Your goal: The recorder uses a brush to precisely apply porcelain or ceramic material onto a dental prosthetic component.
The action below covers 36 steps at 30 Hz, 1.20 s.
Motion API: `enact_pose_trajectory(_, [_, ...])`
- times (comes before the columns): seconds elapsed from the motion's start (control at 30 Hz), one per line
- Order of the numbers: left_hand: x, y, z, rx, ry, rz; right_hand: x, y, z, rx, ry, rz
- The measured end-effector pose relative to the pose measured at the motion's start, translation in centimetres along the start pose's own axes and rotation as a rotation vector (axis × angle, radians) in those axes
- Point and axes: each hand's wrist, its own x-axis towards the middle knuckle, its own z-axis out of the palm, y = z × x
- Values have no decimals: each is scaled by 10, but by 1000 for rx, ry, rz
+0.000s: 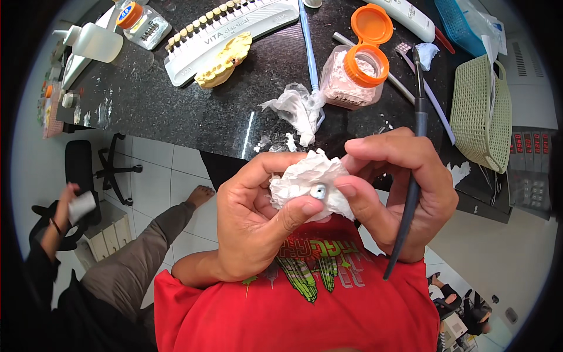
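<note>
My left hand (258, 217) is closed round a crumpled white tissue (314, 170) in front of my chest. A small bluish-white, crown-like piece (318, 191) with a dark hollow rests on the tissue, just above my left thumb tip. My right hand (404, 193) is closed with a dark-handled brush (411, 199) lying across it, bristle end up and away from me. The right thumb tip reaches the tissue's right edge; the index finger is bent above it. The tissue and the fingers hide the undersides of both grips.
On the black speckled table (264, 64) stand a powder jar (352, 79) with its orange lid open, a yellow dental cast (226, 61), a tooth shade guide (229, 38), a squeeze bottle (97, 42) and a green basket (481, 111). Crumpled plastic (296, 111) lies nearer. Another person (111, 264) is at left.
</note>
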Motion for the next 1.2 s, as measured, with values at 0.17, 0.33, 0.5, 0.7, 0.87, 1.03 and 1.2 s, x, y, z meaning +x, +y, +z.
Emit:
enact_pose_trajectory(0.17, [0, 1, 0, -91, 30, -35, -4, -2, 3, 10, 24, 15])
enact_pose_trajectory(0.33, [1, -2, -8, -164, 12, -93, -4, 1, 4, -42, 29, -27])
enact_pose_trajectory(0.5, [-6, -1, -21, -208, 15, -131, -13, 4, -19, 49, 119, -282])
enact_pose_trajectory(0.7, [-8, 0, -41, -203, 111, -159, 15, -12, -58, -164, 435, -219])
enact_pose_trajectory(0.87, [-9, 10, -44, -230, 92, -176, 98, -43, -105, -402, 483, -117])
enact_pose_trajectory(1.03, [-12, 13, -48, -202, 65, -163, 177, -30, -144, -481, 374, -80])
enact_pose_trajectory(1.2, [-7, 11, -59, -220, 160, -140, 165, -20, -100, -344, 322, -166])
